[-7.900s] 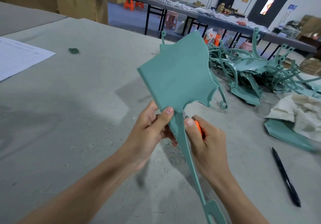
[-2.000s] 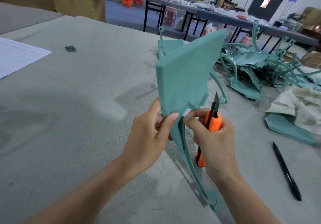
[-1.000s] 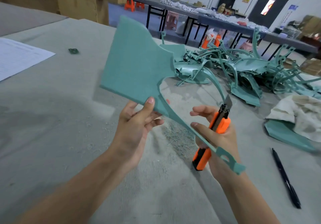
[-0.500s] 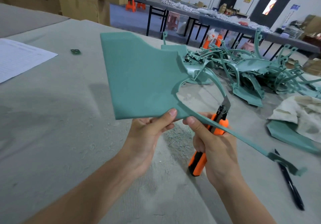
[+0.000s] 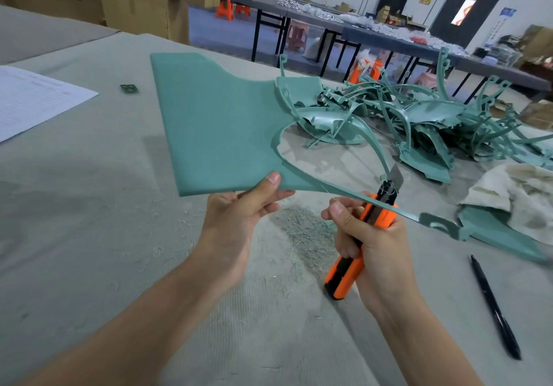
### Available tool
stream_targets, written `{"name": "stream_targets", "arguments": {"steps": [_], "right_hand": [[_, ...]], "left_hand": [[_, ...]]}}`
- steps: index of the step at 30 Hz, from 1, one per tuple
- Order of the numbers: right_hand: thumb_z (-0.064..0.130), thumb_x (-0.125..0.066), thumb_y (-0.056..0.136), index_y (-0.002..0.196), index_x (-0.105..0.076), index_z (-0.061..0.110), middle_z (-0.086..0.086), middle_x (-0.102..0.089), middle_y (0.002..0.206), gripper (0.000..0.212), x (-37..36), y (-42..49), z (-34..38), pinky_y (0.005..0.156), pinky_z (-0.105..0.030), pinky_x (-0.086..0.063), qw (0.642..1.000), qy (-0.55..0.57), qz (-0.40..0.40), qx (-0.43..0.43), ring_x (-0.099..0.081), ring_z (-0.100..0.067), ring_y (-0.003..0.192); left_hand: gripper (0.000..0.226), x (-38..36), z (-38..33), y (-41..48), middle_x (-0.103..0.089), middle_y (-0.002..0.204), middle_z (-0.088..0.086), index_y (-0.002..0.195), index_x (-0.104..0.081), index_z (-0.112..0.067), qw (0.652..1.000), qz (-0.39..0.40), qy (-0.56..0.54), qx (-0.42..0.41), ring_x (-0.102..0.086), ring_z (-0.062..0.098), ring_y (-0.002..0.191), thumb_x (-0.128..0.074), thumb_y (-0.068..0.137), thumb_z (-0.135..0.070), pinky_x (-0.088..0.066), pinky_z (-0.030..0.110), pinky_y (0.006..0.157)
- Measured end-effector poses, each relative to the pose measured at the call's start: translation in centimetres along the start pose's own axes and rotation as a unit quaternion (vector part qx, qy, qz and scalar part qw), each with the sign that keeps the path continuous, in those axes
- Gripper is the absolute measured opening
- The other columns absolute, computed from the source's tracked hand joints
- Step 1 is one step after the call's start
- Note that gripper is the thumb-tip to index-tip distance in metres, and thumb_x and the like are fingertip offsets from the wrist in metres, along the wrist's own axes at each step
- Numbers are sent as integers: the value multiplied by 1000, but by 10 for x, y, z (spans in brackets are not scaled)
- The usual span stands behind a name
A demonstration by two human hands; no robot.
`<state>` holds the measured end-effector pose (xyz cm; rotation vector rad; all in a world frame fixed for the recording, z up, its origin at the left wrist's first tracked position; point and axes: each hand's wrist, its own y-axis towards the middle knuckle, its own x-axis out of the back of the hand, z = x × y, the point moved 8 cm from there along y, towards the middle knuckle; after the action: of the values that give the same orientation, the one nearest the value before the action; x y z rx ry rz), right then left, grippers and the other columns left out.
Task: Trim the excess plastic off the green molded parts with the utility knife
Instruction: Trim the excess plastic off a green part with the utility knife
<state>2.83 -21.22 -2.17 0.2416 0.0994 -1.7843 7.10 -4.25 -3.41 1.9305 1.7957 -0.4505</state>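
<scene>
Left hand [image 5: 236, 221] pinches green part [image 5: 221, 128]; right hand [image 5: 380, 254] grips knife [image 5: 344, 275], now seemingly cutting.

Worktop [image 5: 89, 236]: covered in grey fabric, with fine trimmings scattered over it.
Shavings [image 5: 305, 230]: heaped near the middle.
Paper sheet [image 5: 36, 98]: laid flat at the far left.
Small green piece [image 5: 129, 88]: set near the paper, apart from it.
Green molded parts [image 5: 419, 122]: piled at the far right.
Cloth [image 5: 514, 197]: crumpled at the right edge, draped over a flat green part [image 5: 490, 233].
Black pen [image 5: 493, 308]: laid in front of the cloth.
</scene>
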Motion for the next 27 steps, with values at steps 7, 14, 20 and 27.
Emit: {"name": "stream_targets", "arguments": {"steps": [7, 14, 20, 27], "right_hand": [[16, -72, 75, 73, -63, 5, 7, -52, 49, 15, -8, -3, -5, 42, -18, -29, 999, 30, 33, -20, -28, -8, 37], [24, -69, 78, 78, -73, 13, -4, -63, 69, 12, -5, -2, -9, 40, -18, -27, 996, 76, 15, -39, -31, -7, 36], [23, -75, 79, 74, -64, 17, 1, -52, 59, 14, 17, 2, 0, 39, -18, -29, 997, 1, -81, 13, -31, -9, 39], [32, -78, 77, 69, -72, 25, 7, -39, 48, 13, 31, 8, 4, 40, -18, -30, 993, -23, -108, 34, -32, -8, 42]], "left_hand": [[11, 18, -9, 1, -75, 81, -1, 82, -74, -18, 992, -107, 36, -50, -73, 22, 83, -74, 73, -26, -51, 22, 68], [1, 24, -12, 3, -75, 78, -3, 84, -72, -17, 987, -133, 51, -69, -74, 21, 78, -71, 84, -15, -51, 18, 60], [5, 31, -14, 9, -70, 70, 1, 84, -68, -11, 990, -124, 3, -66, -67, 17, 62, -65, 88, -10, -51, 21, 55], [20, 10, -10, 8, -70, 79, 7, 95, -63, -7, 999, -19, -5, -50, -60, 17, 61, -65, 78, -16, -51, 27, 56]]}}
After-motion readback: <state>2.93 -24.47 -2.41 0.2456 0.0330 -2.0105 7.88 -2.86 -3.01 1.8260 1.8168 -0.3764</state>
